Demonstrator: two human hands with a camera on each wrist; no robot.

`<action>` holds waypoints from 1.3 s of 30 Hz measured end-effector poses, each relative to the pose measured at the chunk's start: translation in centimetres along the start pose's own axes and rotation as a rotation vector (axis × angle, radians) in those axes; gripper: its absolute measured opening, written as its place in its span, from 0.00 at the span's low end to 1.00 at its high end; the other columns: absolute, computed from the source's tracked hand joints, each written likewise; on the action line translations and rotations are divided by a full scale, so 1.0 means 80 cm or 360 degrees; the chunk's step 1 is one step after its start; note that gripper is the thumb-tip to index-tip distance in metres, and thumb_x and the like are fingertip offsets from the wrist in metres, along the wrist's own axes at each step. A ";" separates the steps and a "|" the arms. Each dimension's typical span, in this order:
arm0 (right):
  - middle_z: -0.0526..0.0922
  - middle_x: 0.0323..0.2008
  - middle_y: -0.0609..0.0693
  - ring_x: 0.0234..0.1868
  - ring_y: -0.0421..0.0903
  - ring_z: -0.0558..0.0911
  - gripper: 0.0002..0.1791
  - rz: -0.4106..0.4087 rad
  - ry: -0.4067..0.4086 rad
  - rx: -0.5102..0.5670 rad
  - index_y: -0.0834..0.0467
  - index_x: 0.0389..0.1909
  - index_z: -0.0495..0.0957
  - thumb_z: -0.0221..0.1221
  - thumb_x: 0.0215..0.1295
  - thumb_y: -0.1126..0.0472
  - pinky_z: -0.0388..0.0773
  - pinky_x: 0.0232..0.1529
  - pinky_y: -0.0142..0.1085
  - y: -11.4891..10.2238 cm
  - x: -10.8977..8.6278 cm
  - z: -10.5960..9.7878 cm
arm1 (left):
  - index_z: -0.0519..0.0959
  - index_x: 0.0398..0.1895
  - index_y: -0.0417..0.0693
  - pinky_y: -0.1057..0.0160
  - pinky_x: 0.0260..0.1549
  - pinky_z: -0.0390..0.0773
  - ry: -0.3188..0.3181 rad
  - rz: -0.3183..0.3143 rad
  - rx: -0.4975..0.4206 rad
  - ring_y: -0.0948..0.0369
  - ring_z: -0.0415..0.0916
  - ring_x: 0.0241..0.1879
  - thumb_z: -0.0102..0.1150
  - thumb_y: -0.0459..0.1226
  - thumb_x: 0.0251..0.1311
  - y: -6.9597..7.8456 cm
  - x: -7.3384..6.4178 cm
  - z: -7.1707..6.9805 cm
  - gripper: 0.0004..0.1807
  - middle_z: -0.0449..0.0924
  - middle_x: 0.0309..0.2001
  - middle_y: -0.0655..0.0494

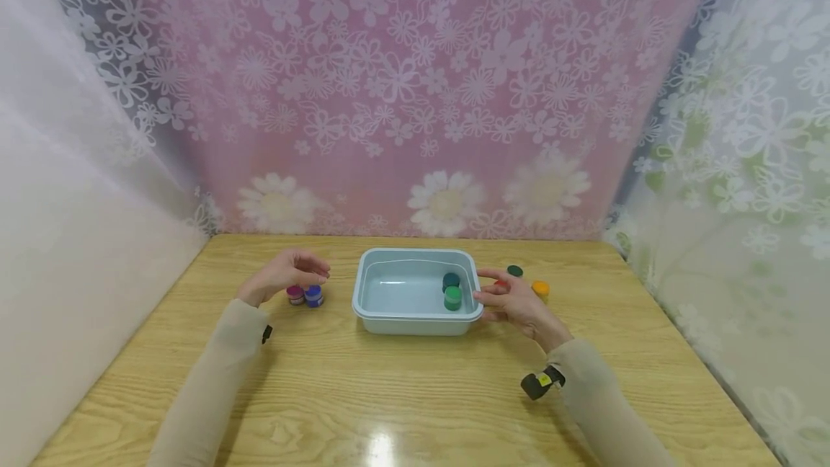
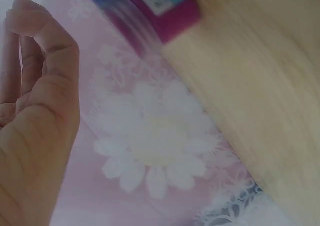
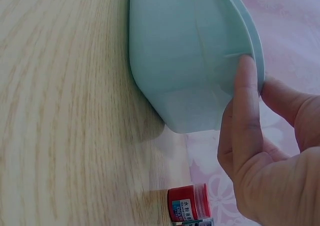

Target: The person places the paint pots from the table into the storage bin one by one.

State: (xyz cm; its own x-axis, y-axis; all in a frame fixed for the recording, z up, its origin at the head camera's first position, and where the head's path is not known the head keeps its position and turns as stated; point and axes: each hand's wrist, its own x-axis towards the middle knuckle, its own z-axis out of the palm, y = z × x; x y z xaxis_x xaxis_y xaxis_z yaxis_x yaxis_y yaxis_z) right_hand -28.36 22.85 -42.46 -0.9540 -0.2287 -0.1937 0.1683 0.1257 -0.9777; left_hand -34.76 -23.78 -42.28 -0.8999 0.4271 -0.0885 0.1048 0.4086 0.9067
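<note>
My right hand (image 1: 519, 306) pinches the right rim of a light blue plastic basin (image 1: 405, 326). Up close in the right wrist view, the fingers (image 3: 246, 101) lie against the basin's outer wall, the thumb across the rim. Inside the basin, at its right end, stand a dark green paint jar (image 1: 450, 280) and a brighter green one (image 1: 452, 299). Over on the left, my left hand (image 1: 285, 276) hovers with loosely bent fingers and nothing in them. Just below it sit a magenta paint jar (image 1: 295, 296) and a blue paint jar (image 1: 314, 297), side by side.
Right of the basin, partly behind my right hand, are a red jar (image 3: 189, 203), a dark-lidded jar (image 1: 515, 271) and an orange-yellow jar (image 1: 541, 290). The wooden table (image 1: 402, 395) ends at a flowered pink curtain (image 1: 389, 128); pale curtains flank both sides.
</note>
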 end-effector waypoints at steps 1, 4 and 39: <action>0.79 0.46 0.54 0.40 0.45 0.85 0.38 0.0001 0.0001 -0.0001 0.58 0.73 0.60 0.65 0.64 0.62 0.86 0.43 0.42 0.000 0.000 0.000 | 0.79 0.57 0.43 0.52 0.47 0.84 0.0004 0.0003 0.0004 0.47 0.80 0.51 0.66 0.39 0.62 -0.003 -0.003 -0.003 0.20 0.77 0.57 0.34; 0.79 0.46 0.54 0.40 0.46 0.85 0.37 0.0001 0.0003 -0.0002 0.57 0.73 0.60 0.64 0.64 0.62 0.87 0.41 0.39 0.000 -0.001 0.000 | 0.78 0.58 0.44 0.54 0.47 0.84 0.0075 -0.0042 -0.0016 0.55 0.81 0.49 0.67 0.40 0.61 -0.012 -0.009 -0.013 0.23 0.78 0.58 0.37; 0.79 0.44 0.52 0.40 0.46 0.85 0.38 0.0025 0.0007 0.0002 0.57 0.73 0.60 0.65 0.64 0.62 0.86 0.44 0.43 -0.003 0.001 0.001 | 0.66 0.67 0.34 0.58 0.48 0.83 -0.0065 -0.0372 -0.0021 0.55 0.75 0.53 0.69 0.31 0.55 -0.040 -0.030 -0.034 0.35 0.68 0.64 0.36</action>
State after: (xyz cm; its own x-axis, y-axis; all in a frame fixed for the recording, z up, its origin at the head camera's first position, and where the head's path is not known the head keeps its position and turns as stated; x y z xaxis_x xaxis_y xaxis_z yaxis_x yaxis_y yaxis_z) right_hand -28.47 22.74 -42.25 -0.9523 -0.2223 -0.2089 0.1838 0.1283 -0.9745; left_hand -34.09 -28.32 -43.87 -0.8811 0.3545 -0.3129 -0.1103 0.4895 0.8650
